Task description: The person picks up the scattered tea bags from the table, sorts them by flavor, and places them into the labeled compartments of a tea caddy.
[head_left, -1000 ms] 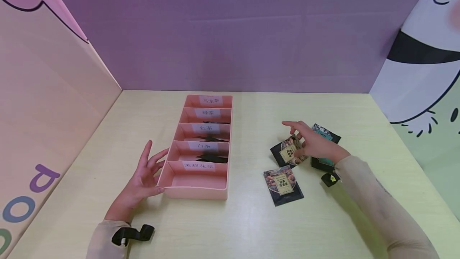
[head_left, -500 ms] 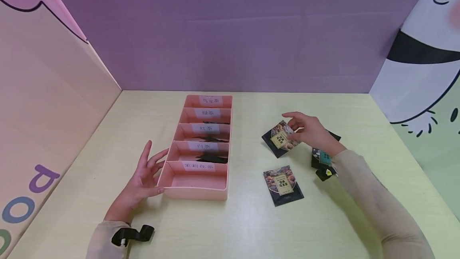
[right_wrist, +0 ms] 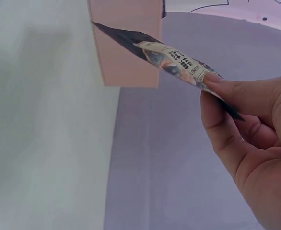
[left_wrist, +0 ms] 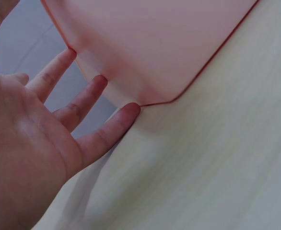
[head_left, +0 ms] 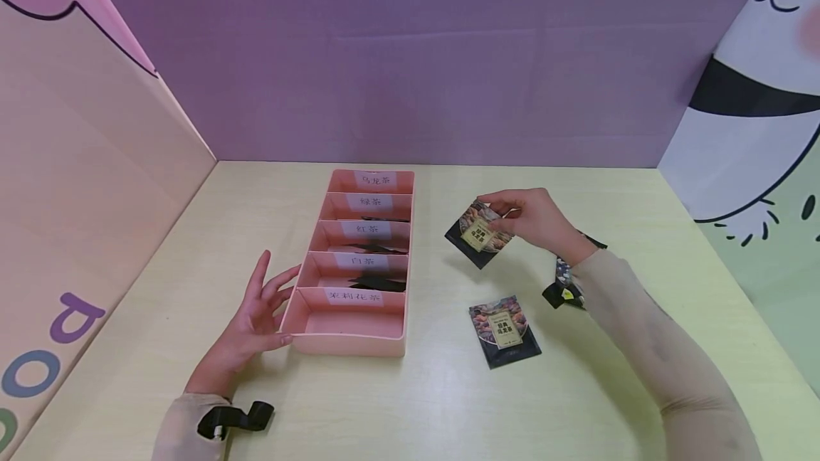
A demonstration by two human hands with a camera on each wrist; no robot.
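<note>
My right hand [head_left: 534, 218] pinches a dark tea sachet [head_left: 479, 235] with a cream label between thumb and fingers, held above the table right of the pink divided box [head_left: 342, 344]. In the right wrist view the sachet [right_wrist: 174, 62] is seen nearly edge-on, the thumb on its printed face. My left hand [head_left: 256, 319] rests its spread, straight fingertips against the left side of the box near its front corner; the left wrist view shows fingertips [left_wrist: 131, 112] touching the pink wall. A matching sachet [head_left: 505, 331] lies flat on the table below the held one.
The box has a row of labelled compartments; several middle ones hold dark sachets [head_left: 378, 282], while the front one shows a bare floor. Other dark sachets [head_left: 564, 274] lie partly hidden under the right forearm. A purple wall [head_left: 435, 77] stands behind the table.
My right hand has lifted the sachet off the pile at the right and carried it left and away from me, toward the box. The left hand and the box stay put.
</note>
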